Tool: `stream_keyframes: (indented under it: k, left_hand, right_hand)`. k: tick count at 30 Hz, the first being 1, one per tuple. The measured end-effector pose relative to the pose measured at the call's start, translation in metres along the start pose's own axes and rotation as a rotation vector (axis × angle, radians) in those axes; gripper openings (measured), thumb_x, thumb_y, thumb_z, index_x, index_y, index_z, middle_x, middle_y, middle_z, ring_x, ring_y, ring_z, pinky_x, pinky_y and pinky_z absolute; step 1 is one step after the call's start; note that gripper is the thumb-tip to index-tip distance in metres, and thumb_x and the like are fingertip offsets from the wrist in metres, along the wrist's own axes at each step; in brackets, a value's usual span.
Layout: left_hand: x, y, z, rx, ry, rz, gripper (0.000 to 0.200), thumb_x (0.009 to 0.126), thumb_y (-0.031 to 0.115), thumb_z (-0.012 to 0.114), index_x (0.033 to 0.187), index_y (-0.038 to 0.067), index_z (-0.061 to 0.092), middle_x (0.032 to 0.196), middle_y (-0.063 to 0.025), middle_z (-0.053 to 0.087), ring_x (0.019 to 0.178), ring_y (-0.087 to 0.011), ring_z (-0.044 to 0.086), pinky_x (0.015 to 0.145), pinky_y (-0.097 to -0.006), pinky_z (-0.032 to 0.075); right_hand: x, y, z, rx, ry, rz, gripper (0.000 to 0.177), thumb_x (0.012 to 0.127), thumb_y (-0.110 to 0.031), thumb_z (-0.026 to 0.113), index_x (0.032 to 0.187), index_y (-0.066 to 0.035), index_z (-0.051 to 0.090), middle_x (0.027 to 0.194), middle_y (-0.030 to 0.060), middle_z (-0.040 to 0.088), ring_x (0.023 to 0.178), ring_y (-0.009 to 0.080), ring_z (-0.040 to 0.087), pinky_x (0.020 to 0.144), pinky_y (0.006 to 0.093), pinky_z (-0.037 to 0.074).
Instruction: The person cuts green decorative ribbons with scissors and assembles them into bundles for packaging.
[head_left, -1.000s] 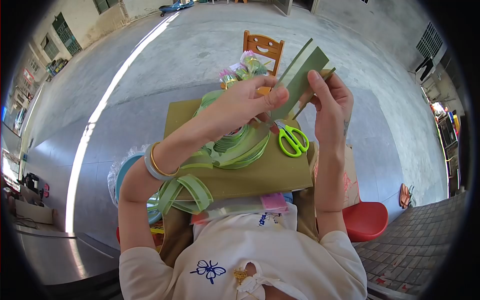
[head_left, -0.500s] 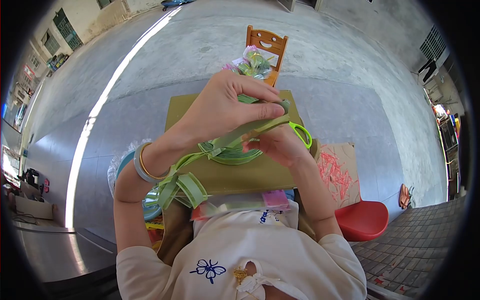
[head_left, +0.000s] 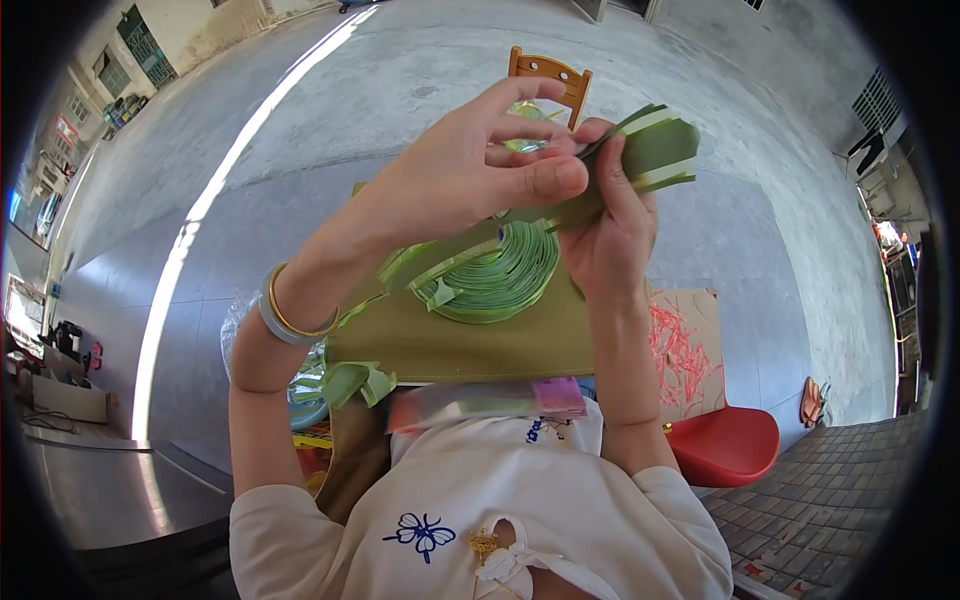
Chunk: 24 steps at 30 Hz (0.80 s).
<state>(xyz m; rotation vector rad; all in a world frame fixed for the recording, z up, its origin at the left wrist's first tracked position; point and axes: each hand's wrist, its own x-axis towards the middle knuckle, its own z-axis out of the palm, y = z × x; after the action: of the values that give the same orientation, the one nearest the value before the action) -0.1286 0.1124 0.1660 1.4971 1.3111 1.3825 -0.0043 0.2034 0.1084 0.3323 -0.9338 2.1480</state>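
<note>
My right hand (head_left: 615,220) is closed around a folded bundle of green ribbon (head_left: 665,145), pinched between thumb and fingers, its layered ends pointing right. My left hand (head_left: 490,150) hovers close beside it with fingers apart and slightly curled. A length of the ribbon passes below that hand's thumb toward the bundle; whether the fingertips touch it cannot be made out. Below both hands, a large coil of green ribbon (head_left: 495,285) lies on the olive-brown tabletop (head_left: 450,345). Loose ribbon loops (head_left: 355,382) hang at the table's left edge.
A wooden chair (head_left: 550,68) stands beyond the table, with a wrapped item partly hidden behind my left hand. Clear packaging with a pink part (head_left: 558,397) lies at my lap. To the right are cardboard with pink-red shreds (head_left: 685,350) and a red seat (head_left: 728,445).
Both hands have moved up, my right hand also rightward, bringing the ribbon bundle into plain sight. My left fingers have spread apart. The bright green scissors handle is no longer visible.
</note>
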Motion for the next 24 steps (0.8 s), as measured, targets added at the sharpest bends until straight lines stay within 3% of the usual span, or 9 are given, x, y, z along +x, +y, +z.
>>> stream_keyframes:
  k: [2,5,8,11,14,17,20,23,24]
  left_hand:
    - [-0.015,-0.015,-0.012,0.115,-0.224,-0.217,0.042,0.081,0.02,0.068,0.111,-0.006,0.055,0.097,-0.0117,0.066,0.097,-0.0161,0.059,0.083,-0.0267,0.046]
    - [-0.034,-0.034,-0.019,0.168,-0.489,-0.445,0.045,0.082,0.021,0.066,0.115,-0.004,0.05,0.096,-0.0117,0.066,0.092,-0.0163,0.062,0.081,-0.0256,0.048]
    - [-0.046,-0.03,-0.023,-0.164,-0.528,-0.56,0.037,0.084,0.018,0.064,0.11,-0.005,0.052,0.093,-0.0117,0.066,0.09,-0.0177,0.064,0.079,-0.0263,0.049]
    - [-0.054,-0.004,-0.022,-0.199,-0.417,-0.671,0.024,0.086,0.013,0.06,0.102,-0.005,0.056,0.091,-0.012,0.066,0.09,-0.0191,0.065,0.078,-0.0279,0.05]
    - [-0.06,0.0,-0.027,-0.148,-0.239,-0.573,0.017,0.085,0.008,0.06,0.096,-0.005,0.058,0.092,-0.0142,0.065,0.089,-0.0222,0.065,0.082,-0.0293,0.049]
    - [-0.057,0.008,-0.028,-0.04,-0.175,-0.225,0.016,0.082,0.008,0.064,0.091,-0.004,0.062,0.108,-0.0205,0.06,0.101,-0.0256,0.061,0.084,-0.0289,0.047]
    - [-0.036,0.012,-0.018,0.254,0.017,0.183,0.016,0.076,0.01,0.069,0.085,-0.003,0.066,0.126,-0.0249,0.048,0.116,-0.0274,0.05,0.086,-0.0275,0.044]
    - [-0.003,0.01,-0.012,0.211,0.124,0.108,0.019,0.073,0.013,0.072,0.084,-0.002,0.068,0.134,-0.0263,0.039,0.126,-0.0262,0.04,0.073,-0.0237,0.047]
    - [0.007,0.006,-0.012,0.199,0.149,0.088,0.019,0.073,0.013,0.072,0.083,-0.002,0.069,0.134,-0.0267,0.039,0.122,-0.0253,0.043,0.067,-0.0231,0.047]
  right_hand:
    - [0.009,-0.027,-0.009,0.12,-0.133,-0.09,0.029,0.098,-0.022,0.033,0.111,0.001,0.046,0.111,0.0158,0.056,0.103,0.0293,0.057,0.097,0.043,0.043]
    - [0.014,-0.078,-0.033,0.194,-0.092,-0.033,0.029,0.098,-0.02,0.032,0.115,0.002,0.042,0.117,0.0172,0.052,0.112,0.0319,0.051,0.102,0.046,0.039]
    - [0.019,-0.105,-0.062,0.141,-0.01,-0.015,0.031,0.098,-0.02,0.031,0.118,0.002,0.038,0.121,0.0175,0.048,0.118,0.0317,0.046,0.105,0.0472,0.036]
    - [0.021,-0.103,-0.071,-0.053,0.37,-0.098,0.031,0.098,-0.02,0.031,0.119,0.002,0.037,0.123,0.0172,0.047,0.119,0.0315,0.044,0.105,0.0475,0.035]
    - [0.017,-0.081,-0.078,-0.082,0.534,-0.06,0.033,0.098,-0.022,0.033,0.119,0.003,0.039,0.119,0.0173,0.05,0.112,0.0301,0.05,0.1,0.046,0.04]
    - [0.016,-0.04,-0.083,-0.144,0.514,0.057,0.036,0.097,-0.027,0.038,0.117,0.003,0.041,0.115,0.0173,0.052,0.102,0.0276,0.055,0.093,0.0447,0.045]
    - [0.015,0.007,-0.067,-0.087,0.397,0.15,0.05,0.094,-0.043,0.038,0.118,0.001,0.043,0.107,0.0157,0.055,0.096,0.0253,0.057,0.087,0.042,0.047]
    - [0.015,0.042,-0.022,0.083,0.335,0.126,0.068,0.088,-0.061,0.03,0.12,-0.001,0.043,0.1,0.0144,0.057,0.093,0.0257,0.059,0.084,0.04,0.048]
    - [0.014,0.047,-0.01,0.165,0.318,0.099,0.073,0.086,-0.065,0.028,0.12,-0.002,0.043,0.098,0.014,0.058,0.091,0.026,0.06,0.083,0.0396,0.049]
